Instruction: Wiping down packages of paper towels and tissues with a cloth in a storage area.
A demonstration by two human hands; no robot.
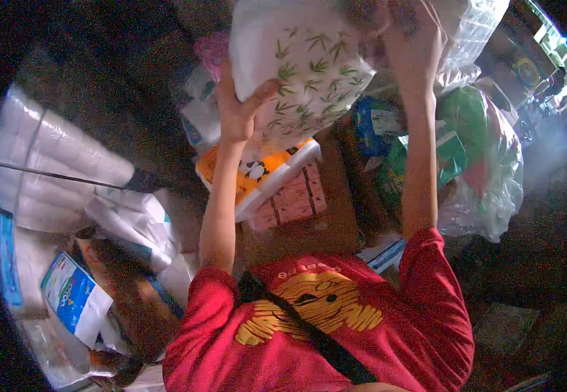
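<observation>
A white soft package printed with green leaves (319, 72), apparently tissue paper, is held up at the top middle. My left hand (239, 108) grips its left side, with the thumb lying across the printed face. Beside the package's upper right side is my right hand (414, 46); its fingers are blurred and dark, and what they hold cannot be made out. Below the raised package lie an orange package with a panda picture (254, 171) and a pink package (290, 199), both on a brown cardboard surface (323, 238).
Clear-wrapped white rolls (68, 153) lie at the left, with a blue and white package (71, 294) below them. To the right are a clear plastic bag (496, 176) with green and pink contents, a green package (421, 163) and a dark blue package (376, 124).
</observation>
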